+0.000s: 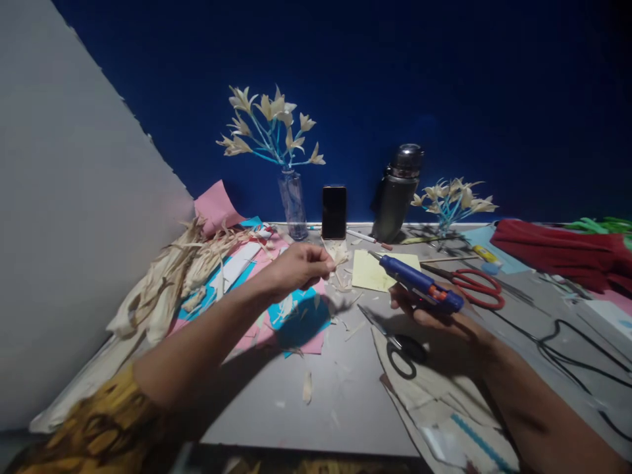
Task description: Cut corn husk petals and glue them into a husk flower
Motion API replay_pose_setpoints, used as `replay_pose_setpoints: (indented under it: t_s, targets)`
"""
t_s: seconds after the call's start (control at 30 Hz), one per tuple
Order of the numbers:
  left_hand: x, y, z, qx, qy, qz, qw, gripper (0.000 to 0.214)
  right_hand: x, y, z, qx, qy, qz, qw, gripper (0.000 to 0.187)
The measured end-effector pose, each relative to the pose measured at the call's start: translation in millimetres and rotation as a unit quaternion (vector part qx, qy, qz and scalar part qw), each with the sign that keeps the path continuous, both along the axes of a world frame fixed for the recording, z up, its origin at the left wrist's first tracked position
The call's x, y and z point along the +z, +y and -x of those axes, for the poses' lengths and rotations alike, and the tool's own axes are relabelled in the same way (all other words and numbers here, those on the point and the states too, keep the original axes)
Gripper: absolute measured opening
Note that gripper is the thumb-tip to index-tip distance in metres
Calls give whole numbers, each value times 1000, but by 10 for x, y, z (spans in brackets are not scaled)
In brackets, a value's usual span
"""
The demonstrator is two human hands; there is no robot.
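My left hand [301,268] is closed in a pinch on a small pale petal [338,255], which looks like dried husk. In my right hand [429,317] is a blue hot glue gun [417,282], its nozzle pointing up and left above a yellow paper sheet [375,271]. Black-handled scissors [402,349] lie with blades parted on the table just below the glue gun. Pale trimmings are scattered under and around my left hand. Blue paper [301,316] over pink paper lies below that hand, partly in its shadow.
Husk strips [153,296] are heaped at the left. A glass vase [293,204] of husk flowers, a phone [334,212] and a thermos flask [399,194] stand along the wall. Red-handled scissors [478,289], a black cord [557,345] and dark red cloth [557,253] lie at right.
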State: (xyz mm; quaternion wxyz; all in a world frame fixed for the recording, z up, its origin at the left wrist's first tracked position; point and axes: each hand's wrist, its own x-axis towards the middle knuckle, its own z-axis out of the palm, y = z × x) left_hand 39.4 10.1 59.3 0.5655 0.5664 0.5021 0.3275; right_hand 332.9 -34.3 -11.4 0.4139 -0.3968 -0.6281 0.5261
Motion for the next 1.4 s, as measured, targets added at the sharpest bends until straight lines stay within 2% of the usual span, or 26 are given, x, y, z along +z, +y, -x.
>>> replay_pose_setpoints:
  t_s: [0.13, 0.23, 0.33, 0.5, 0.7, 0.83, 0.93, 1.07, 1.2, 1.3, 1.4]
  targets:
    - [371, 385, -255, -63, 26, -3, 998, 19, 58, -1, -153, -43, 54, 16, 997, 43]
    - [570, 701, -527, -92, 52, 11, 994, 22, 95, 75, -291, -24, 81, 2, 996, 45]
    - [689, 911, -770, -111, 72, 11, 991, 23, 134, 194, -374, 3, 91, -27, 996, 50]
    - [703, 1007, -990, -125, 95, -8, 988, 25, 194, 291, -416, -10, 117, -15, 993, 52]
    - [623, 1038, -1067, -139, 91, -4, 986, 25, 173, 336, -412, -27, 94, 42, 994, 47]
    - [500, 981, -995, -105, 62, -2, 993, 24, 163, 346, -405, -4, 133, 41, 990, 49]
    - [299, 853, -839, -51, 31, -4, 998, 27, 174, 342, -434, 12, 139, 27, 990, 50]
    - [-54, 630, -580, -21, 2, 32, 999, 30, 148, 387, -469, 13, 60, 27, 998, 41]
    - [-366, 457, -385, 25, -18, 48, 998, 30, 68, 473, -444, 7, -27, 77, 997, 46]
    - [-527, 382, -309, 55, -64, 99, 992, 29, 21, 504, -426, 1, 1, 122, 993, 49]
    - [-622, 340, -319, 48, -128, 139, 981, 29, 8, 491, -429, 14, 75, 137, 988, 50]
